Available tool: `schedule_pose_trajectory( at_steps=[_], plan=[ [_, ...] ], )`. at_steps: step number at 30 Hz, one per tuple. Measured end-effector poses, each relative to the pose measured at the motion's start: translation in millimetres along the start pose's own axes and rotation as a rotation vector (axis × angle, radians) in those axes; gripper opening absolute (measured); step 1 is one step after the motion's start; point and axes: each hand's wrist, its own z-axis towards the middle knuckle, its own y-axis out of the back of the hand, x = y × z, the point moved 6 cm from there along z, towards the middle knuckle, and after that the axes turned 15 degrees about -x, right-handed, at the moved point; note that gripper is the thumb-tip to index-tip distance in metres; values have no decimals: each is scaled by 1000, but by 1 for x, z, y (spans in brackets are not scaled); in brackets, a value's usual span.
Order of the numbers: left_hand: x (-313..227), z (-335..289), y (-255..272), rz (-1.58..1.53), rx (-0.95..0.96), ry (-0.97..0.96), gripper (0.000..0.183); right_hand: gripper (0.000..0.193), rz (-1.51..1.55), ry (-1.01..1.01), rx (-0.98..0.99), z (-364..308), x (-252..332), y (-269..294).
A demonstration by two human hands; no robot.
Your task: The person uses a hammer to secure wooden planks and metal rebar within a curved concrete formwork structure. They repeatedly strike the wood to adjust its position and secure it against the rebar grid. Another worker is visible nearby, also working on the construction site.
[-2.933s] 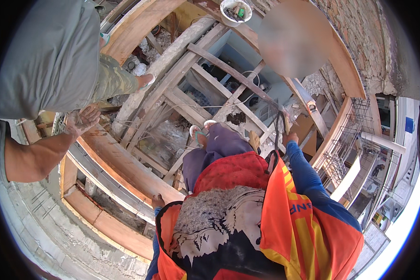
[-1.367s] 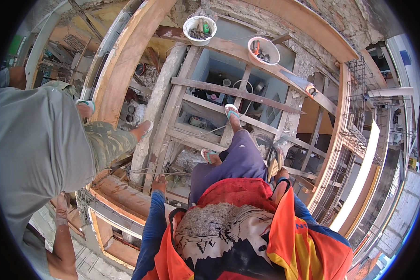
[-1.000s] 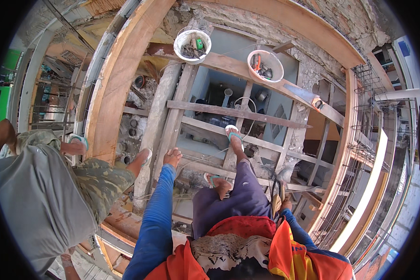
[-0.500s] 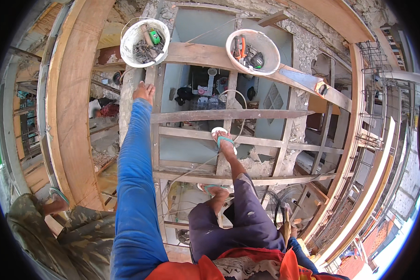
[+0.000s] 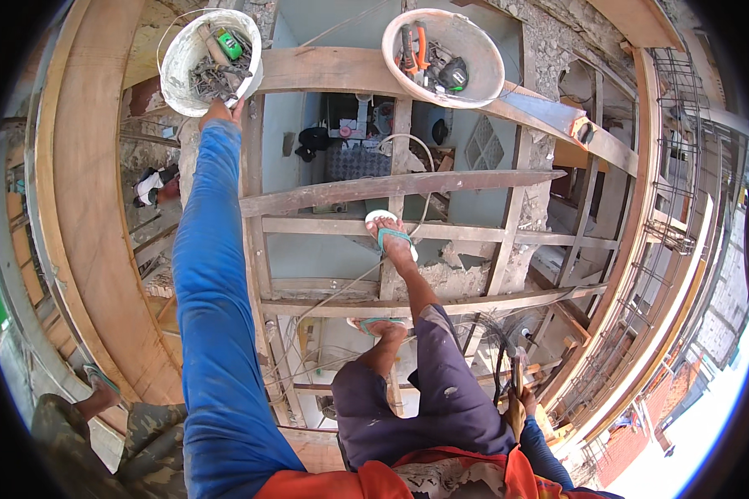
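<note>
My left hand [image 5: 222, 113], at the end of a blue sleeve, is at the near rim of a white bucket [image 5: 175, 73], its fingers closed against it. Inside that bucket lie a green tape measure [image 5: 230, 46], a wooden-handled tool [image 5: 213, 45] and a heap of small dark metal pieces. My right hand [image 5: 527, 404] hangs low beside my thigh, closed around a tool with a wooden handle [image 5: 518, 376]; its head is hard to make out. A second white bucket [image 5: 485, 70] holds orange-handled pliers [image 5: 422, 45] and a black-and-green tape measure [image 5: 453, 75].
A handsaw [image 5: 549, 112] lies on the wooden beam [image 5: 324, 71] beside the second bucket. My sandalled feet [image 5: 394, 239] rest on narrow timbers over open gaps to a room below. Rebar cages [image 5: 677, 150] stand right. A person in camouflage trousers [image 5: 62, 437] is at left.
My left hand has moved from the concrete edge up to the left bucket's near rim. The view has shifted, so both buckets appear higher. My right hand still hangs low with the tool.
</note>
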Motion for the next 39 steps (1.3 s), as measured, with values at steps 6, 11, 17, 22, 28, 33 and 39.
schedule_pose_trajectory(
  at_steps=[6,11,17,22,28,33,39],
  plan=[
    [45,-56,11,40,-49,-29,40,38,155,58,-190,17,112,92],
    [90,-109,-3,115,38,31,45,32,538,211,-375,39,213,173],
    [129,-134,-10,53,185,90,45,33,1149,270,-375,90,377,264],
    [148,-158,-12,73,204,218,45,29,1411,409,-374,174,531,307],
    [152,-153,-10,136,274,107,37,30,1497,274,-117,261,666,301],
    [142,-153,-22,266,384,90,35,57,682,239,-590,344,667,287],
    [124,-158,18,442,415,75,80,51,437,229,-872,288,663,314]
  ],
)
